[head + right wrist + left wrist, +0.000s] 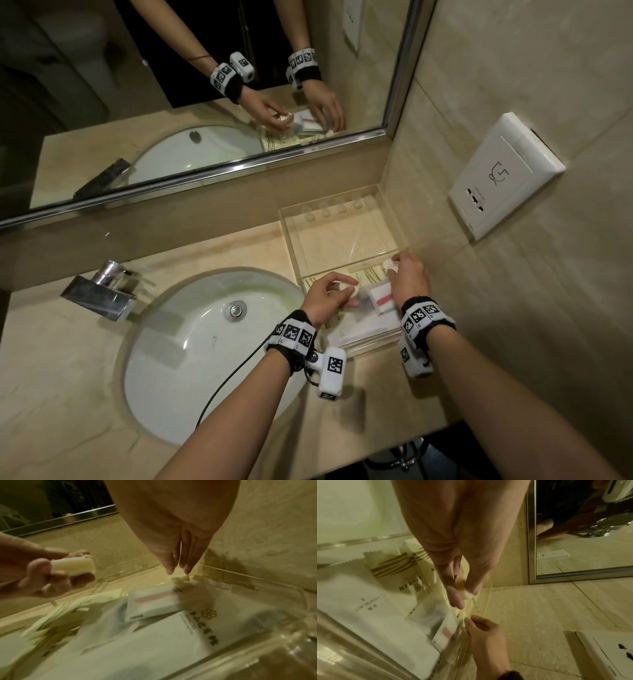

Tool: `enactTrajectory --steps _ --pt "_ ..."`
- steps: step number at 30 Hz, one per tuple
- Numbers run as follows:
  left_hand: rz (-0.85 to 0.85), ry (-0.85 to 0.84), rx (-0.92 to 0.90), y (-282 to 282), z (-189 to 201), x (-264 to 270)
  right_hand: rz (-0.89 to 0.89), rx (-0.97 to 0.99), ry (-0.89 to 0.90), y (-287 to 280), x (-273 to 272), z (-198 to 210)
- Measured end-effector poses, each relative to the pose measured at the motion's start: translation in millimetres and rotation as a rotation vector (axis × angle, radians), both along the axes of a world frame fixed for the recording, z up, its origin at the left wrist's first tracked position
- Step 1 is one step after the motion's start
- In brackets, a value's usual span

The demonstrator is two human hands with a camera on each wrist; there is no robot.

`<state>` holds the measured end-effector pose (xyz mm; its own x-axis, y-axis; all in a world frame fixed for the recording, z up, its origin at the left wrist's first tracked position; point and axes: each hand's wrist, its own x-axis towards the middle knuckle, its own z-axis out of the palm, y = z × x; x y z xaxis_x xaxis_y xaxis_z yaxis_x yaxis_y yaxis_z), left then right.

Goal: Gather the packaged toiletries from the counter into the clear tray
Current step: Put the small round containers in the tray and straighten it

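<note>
While my left hand (pixel 328 291) grips one soap (pixel 348 288) over the tray's (pixel 394 219) near half, my right hand (pixel 409 277) pinches another at two o'clock, nearer the empty far half.

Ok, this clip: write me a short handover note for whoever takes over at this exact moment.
Left hand: grips a small round wrapped soap above the clear tray.
Right hand: pinches a second small white packet over the tray's right side.
Done: flat sachets and a packet with a red stripe lie in the tray's near half.
Left: set both held items down in the tray. No other packets visible on the counter.
</note>
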<state>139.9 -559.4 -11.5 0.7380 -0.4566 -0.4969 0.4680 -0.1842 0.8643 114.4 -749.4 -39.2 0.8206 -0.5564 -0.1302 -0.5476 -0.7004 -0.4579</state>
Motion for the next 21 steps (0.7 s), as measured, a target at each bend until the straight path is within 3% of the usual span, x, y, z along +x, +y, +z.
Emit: enactTrajectory --steps 9,13,16,18,21 --pt "0.075 0.009 -0.077 -4.4 5.7 3.7 0.075 -0.070 0.037 -3.4 3.4 -1.3" --pt "0.125 0.025 -0.074 -6.8 4.1 4.5 0.013 0.018 -0.041 -0.5 2.5 2.5" --pt "0.130 -0.111 -0.026 -8.3 6.3 6.5 -0.126 0.442 -0.162 8.3 0.9 18.1" --pt "0.118 -0.181 -0.008 -10.5 7.8 7.4 -0.145 0.795 -0.096 16.2 -2.9 34.5" --pt "0.111 -0.209 0.008 -16.3 7.7 7.5 -0.039 0.971 0.002 18.4 -8.6 45.4"
